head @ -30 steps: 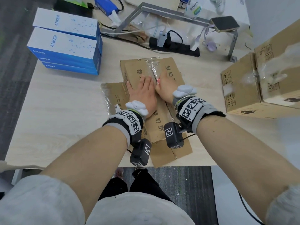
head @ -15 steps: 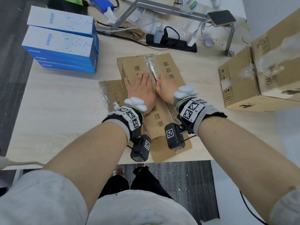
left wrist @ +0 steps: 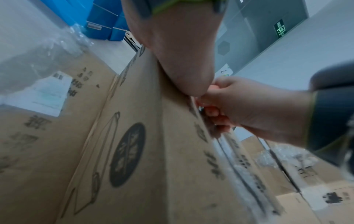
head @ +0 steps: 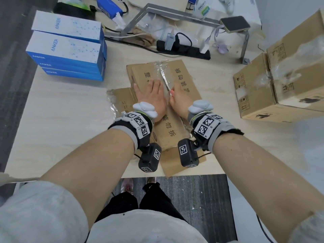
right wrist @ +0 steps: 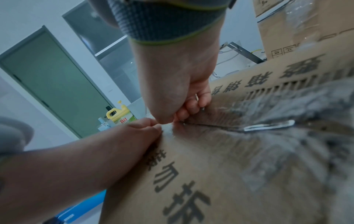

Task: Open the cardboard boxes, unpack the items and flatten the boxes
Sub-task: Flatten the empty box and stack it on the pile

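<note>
A flattened box (head: pixel 163 106) lies on the table (head: pixel 70 123), near its front edge. The left hand (head: pixel 151 99) presses it with fingers straight and flat; the right hand (head: pixel 178 100) curls its fingers into the taped seam (head: pixel 164 76). Sealed boxes (head: pixel 280 81) stand at right.

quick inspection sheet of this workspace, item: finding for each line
surface: light wood table, front edge visible.
job's things: flattened cardboard box lies at the table's centre with clear tape along its seam; two taped cardboard boxes stand at the right, not yet opened; stacked blue Anker boxes at the far left.
clutter: metal stand, plastic wrap and small items at the far edge.
grippers: left hand lies flat on the flattened box; right hand curls its fingers into the taped seam.
cables: black power strip with plugs and leads.
surroundings: grey carpet, green door.
</note>
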A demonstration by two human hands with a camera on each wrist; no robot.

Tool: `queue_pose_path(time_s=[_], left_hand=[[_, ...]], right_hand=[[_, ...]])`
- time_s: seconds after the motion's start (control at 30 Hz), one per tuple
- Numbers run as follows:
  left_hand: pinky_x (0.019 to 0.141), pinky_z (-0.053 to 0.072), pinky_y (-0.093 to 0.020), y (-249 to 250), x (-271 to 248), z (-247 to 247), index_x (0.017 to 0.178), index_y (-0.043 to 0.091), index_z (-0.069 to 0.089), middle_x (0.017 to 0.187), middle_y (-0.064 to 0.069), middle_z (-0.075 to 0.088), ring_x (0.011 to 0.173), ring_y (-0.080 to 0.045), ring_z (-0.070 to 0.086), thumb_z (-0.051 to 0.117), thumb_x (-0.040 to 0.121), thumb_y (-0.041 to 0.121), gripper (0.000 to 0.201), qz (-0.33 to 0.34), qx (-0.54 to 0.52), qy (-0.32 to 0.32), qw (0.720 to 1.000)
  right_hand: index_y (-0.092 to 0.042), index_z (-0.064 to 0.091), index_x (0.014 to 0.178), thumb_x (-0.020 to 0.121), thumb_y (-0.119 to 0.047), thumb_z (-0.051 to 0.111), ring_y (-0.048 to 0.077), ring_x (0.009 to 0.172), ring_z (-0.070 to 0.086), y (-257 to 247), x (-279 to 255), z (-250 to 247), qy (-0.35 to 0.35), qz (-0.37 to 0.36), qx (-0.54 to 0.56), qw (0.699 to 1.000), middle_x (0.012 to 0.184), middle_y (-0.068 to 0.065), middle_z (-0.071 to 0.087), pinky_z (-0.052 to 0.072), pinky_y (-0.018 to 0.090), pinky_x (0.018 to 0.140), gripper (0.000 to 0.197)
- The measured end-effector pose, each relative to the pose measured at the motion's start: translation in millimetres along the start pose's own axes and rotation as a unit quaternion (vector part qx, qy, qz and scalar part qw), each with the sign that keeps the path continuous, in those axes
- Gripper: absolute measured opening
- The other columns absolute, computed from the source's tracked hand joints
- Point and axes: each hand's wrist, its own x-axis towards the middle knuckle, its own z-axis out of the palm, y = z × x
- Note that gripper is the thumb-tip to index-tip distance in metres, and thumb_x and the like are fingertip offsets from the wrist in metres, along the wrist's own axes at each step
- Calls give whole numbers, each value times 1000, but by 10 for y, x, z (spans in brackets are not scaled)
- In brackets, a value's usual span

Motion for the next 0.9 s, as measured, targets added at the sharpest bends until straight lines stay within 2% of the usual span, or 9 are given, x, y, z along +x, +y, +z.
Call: queue_pose_path(time_s=[0.1, 0.17, 0.3, 0.43, 0.53, 0.63, 0.7, 0.83, 0.9], left_hand=[[112, -1, -64, 47, -138, -40, 150, 13, 23, 158, -4, 18, 147, -23, 10, 24, 101, 35, 53, 45, -34, 6, 998], [114, 1, -63, 82, -287, -42, 150, 15, 24, 159, -1, 18, 148, -21, 7, 21, 103, 37, 53, 52, -63, 16, 997], [115, 4, -61, 86, -333, -20, 152, 15, 18, 160, 0, 14, 148, -19, 2, 21, 101, 41, 57, 36, -84, 5, 996], [114, 6, -62, 104, -325, 16, 151, 14, 21, 159, 0, 18, 148, -20, 3, 24, 102, 38, 55, 35, -86, 24, 995], [113, 6, -62, 103, -326, 32, 151, 15, 21, 159, 0, 17, 148, -20, 2, 24, 101, 39, 56, 34, -80, 16, 996], [114, 7, -62, 104, -320, 19, 152, 16, 20, 159, 1, 17, 148, -19, 2, 25, 101, 39, 56, 33, -80, 16, 996], [114, 6, -62, 113, -327, 13, 152, 16, 19, 159, 1, 18, 148, -19, 2, 26, 101, 39, 56, 28, -85, 18, 996], [114, 6, -61, 121, -329, -3, 152, 16, 18, 159, 1, 16, 148, -18, 1, 27, 102, 38, 56, 27, -89, 11, 996], [114, 6, -61, 117, -324, -8, 152, 16, 18, 159, 1, 16, 148, -19, 1, 26, 102, 38, 56, 26, -86, 11, 996]], right_hand=[[-6, 41, 117, 100, -22, 37, 32, 76, 59, 23, -21, -33, -6, -6, 21, 1000, 91, 14, 62, 47, 42, 72, 24], [-5, 42, 117, 99, -23, 38, 33, 82, 60, 74, -28, -85, -11, -4, 58, 998, 96, 15, 63, 48, 44, 77, 26], [-5, 47, 115, 96, -26, 44, 32, 93, 58, 163, -59, -116, 64, 8, 146, 987, 104, 12, 60, 46, 44, 84, 28], [-8, 45, 115, 99, -27, 40, 32, 87, 60, 126, -19, -76, 23, -15, 102, 994, 101, 12, 64, 47, 42, 78, 26], [-9, 45, 112, 98, -30, 39, 32, 84, 60, 103, 52, -51, 32, -25, 51, 998, 97, 11, 64, 48, 42, 79, 26], [-9, 45, 112, 98, -30, 37, 26, 83, 57, 88, 129, -38, 35, -29, -7, 999, 92, 5, 60, 46, 37, 79, 27], [-10, 43, 111, 97, -32, 36, 29, 83, 60, 49, 159, -16, 55, -36, -32, 997, 91, 9, 63, 47, 40, 80, 27], [-7, 42, 122, 96, -29, 38, 34, 95, 60, 12, 176, 45, 35, -2, -39, 999, 104, 16, 62, 46, 40, 86, 35], [-10, 44, 113, 97, -29, 36, 32, 93, 60, 19, 161, 76, 50, 15, -11, 999, 99, 11, 61, 44, 36, 83, 27]])
